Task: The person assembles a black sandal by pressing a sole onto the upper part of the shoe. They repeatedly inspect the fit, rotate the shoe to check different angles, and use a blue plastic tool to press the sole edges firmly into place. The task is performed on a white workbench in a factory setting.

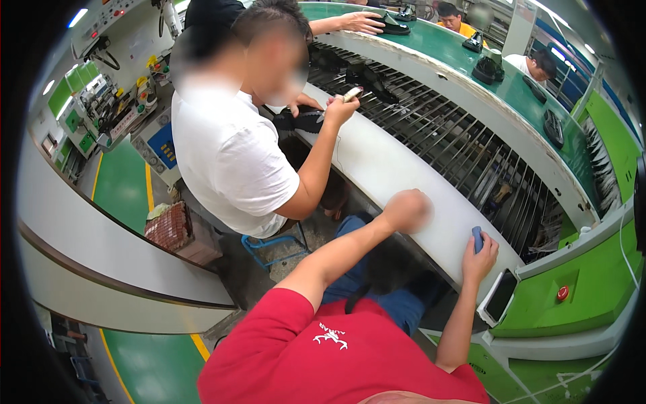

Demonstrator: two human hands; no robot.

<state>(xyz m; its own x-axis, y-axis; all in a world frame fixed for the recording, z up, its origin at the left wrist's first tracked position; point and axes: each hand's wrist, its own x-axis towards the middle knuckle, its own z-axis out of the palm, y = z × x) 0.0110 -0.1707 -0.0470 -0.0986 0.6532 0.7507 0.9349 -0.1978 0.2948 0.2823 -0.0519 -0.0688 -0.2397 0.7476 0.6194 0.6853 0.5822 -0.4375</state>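
My left hand (pixel 406 211) rests on the long white bench top (pixel 377 158) with its fingers curled in. A blur covers its front, so I cannot make out what it holds, if anything. Farther right, near the bench's right end, my right hand (pixel 479 259) is wrapped round a small blue block with a rounded end (pixel 477 240). That block stands up between thumb and fingers; its lower part is hidden. No shoe lies beside either of my hands.
To my left a person in white (pixel 232 145) holds a dark shoe (pixel 309 120) and a pale tool (pixel 352 94). Beyond the bench runs a metal-bar rack (pixel 457 141), then a green conveyor (pixel 431 50) carrying black shoes (pixel 486 69). A green machine (pixel 572 286) with a phone-like screen (pixel 500 295) stands right.
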